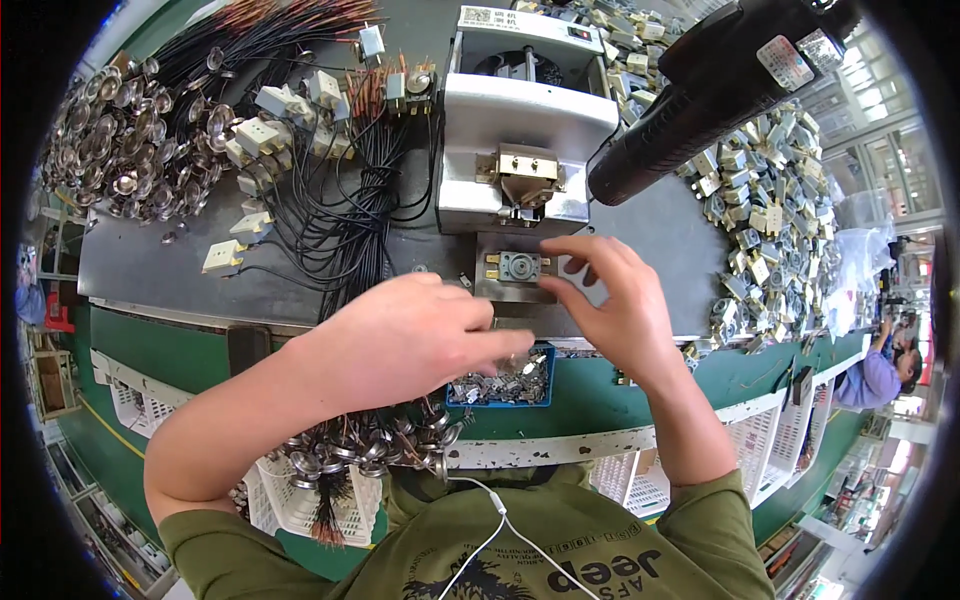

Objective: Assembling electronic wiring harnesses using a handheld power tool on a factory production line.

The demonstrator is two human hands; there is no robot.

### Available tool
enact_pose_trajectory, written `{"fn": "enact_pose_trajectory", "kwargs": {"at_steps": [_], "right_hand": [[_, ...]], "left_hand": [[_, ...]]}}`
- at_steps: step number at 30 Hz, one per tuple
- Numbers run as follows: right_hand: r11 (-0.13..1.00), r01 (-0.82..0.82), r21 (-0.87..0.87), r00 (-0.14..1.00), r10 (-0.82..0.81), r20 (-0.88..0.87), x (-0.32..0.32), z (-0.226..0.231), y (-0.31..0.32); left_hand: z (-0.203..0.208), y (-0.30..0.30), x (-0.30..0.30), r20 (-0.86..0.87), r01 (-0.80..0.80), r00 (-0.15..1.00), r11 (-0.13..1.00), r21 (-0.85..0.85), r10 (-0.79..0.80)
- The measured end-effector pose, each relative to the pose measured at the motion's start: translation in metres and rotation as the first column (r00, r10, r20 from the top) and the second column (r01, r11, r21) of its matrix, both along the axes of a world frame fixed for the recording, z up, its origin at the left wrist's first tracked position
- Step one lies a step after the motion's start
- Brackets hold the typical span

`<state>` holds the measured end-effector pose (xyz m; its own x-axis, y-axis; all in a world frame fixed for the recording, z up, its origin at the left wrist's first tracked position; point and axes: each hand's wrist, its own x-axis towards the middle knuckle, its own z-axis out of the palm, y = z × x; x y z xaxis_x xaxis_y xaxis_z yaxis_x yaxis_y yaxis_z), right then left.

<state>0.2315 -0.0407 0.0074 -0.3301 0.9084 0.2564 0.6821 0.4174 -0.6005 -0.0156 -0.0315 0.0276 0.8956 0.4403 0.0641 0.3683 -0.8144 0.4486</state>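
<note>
A small grey block with a round centre and brass-coloured terminals (519, 267) lies in a metal fixture (515, 292) at the front of the bench press. My right hand (620, 300) is at the right end of this block, thumb and forefinger apart on either side of that end, with nothing seen gripped. My left hand (430, 335) is nearer to me, above a blue tray of small metal parts (500, 388). Its fingers are closed toward the right; a small blurred thing shows under the fingertips, too unclear to name.
The metal bench press (530, 110) stands behind the fixture, with a black cylindrical tool (650, 145) leaning in from the right. Bundled black wires (370, 220), round metal cups (140, 140) and white blocks lie left. A heap of blocks (750, 230) covers the right side.
</note>
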Motion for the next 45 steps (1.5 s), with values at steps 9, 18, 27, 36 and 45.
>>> {"fn": "enact_pose_trajectory", "kwargs": {"at_steps": [9,18,27,36,45], "right_hand": [[0.939,0.004,0.343,0.786,0.209,-0.581,0.018,0.057,0.003],[0.964,0.132,0.23,0.837,0.016,-0.547,0.02,0.076,0.073],[0.941,0.093,0.326,0.614,0.204,-0.763,-0.002,0.117,0.054],[0.947,0.147,0.284,0.538,0.164,-0.827,-0.049,0.095,0.053],[0.948,0.116,0.295,0.559,0.183,-0.808,-0.055,0.081,0.061]], "left_hand": [[-0.016,0.041,0.034,-0.216,-0.345,0.93,0.91,-0.229,0.298],[-0.034,0.04,0.028,-0.072,-0.311,0.95,0.942,-0.13,0.304],[-0.03,0.037,0.028,-0.082,-0.311,0.949,0.949,-0.052,0.306],[-0.035,0.035,0.026,-0.066,-0.307,0.95,0.951,-0.033,0.304],[-0.036,0.036,0.028,-0.098,-0.323,0.944,0.943,-0.075,0.315]]}}
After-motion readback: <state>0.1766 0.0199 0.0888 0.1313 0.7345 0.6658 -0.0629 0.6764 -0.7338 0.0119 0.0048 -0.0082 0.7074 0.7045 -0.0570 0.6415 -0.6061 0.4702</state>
